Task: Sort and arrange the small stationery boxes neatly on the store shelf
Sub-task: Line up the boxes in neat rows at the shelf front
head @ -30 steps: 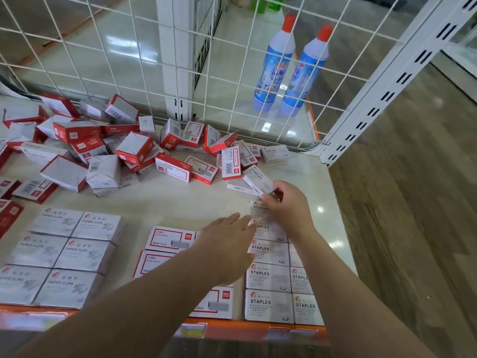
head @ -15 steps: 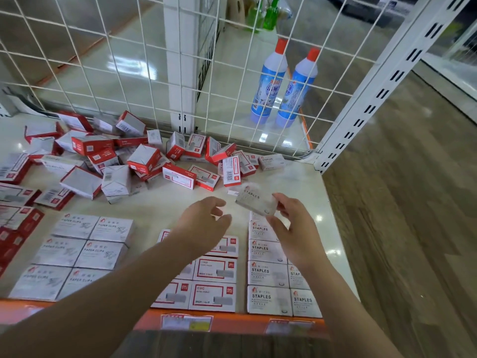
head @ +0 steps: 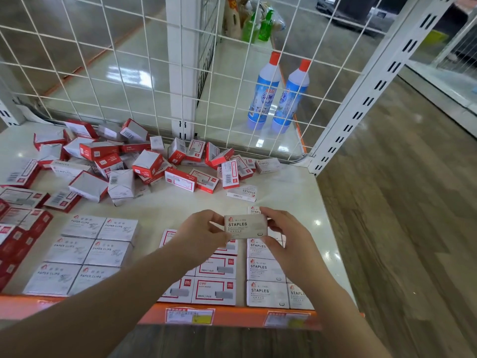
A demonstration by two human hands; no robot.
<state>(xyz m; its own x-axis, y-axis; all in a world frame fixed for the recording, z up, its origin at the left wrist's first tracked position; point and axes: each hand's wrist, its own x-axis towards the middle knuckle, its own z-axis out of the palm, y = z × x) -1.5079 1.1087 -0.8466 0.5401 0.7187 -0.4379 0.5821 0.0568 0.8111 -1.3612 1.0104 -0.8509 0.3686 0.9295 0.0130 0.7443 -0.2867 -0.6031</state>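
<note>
A small white box marked STAPLES is held level above the shelf, label up. My left hand pinches its left end and my right hand pinches its right end. Below it lies a neat column of white staples boxes near the shelf's front right. To their left sit red-and-white boxes in rows, partly hidden by my left arm. Grey paper clips boxes form a tidy block at the front left. A loose heap of mixed boxes lies at the back.
The cream shelf ends at an orange price rail in front and a white wire grid behind. Two blue bottles stand beyond the grid. A white slotted upright rises at the right, with wooden floor beyond it.
My right hand lifted a staples box off the shelf near the heap and brought it toward me. My left hand came up and took hold of its other end.
</note>
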